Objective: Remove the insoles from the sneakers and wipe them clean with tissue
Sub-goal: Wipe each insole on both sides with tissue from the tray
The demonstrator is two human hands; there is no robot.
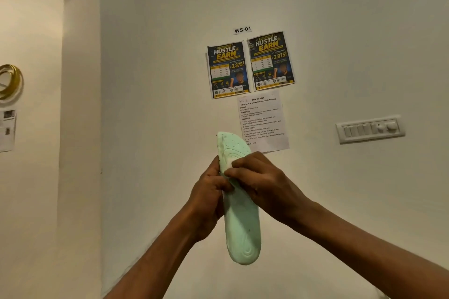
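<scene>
A pale mint-green insole (243, 226) is held up in front of the wall, standing nearly upright with its patterned underside toward me. My left hand (210, 192) grips its left edge around the middle. My right hand (257, 177) lies across the upper half, fingers pressing a small white tissue (229, 162) against the surface; most of the tissue is hidden under the fingers. No sneakers are in view.
Behind the hands is a cream wall with two dark posters (250, 65), a printed task sheet (263, 121) and a white switch panel (370, 128). A wall corner (100, 128) runs down the left, with a gold ring ornament (11, 81) beyond it.
</scene>
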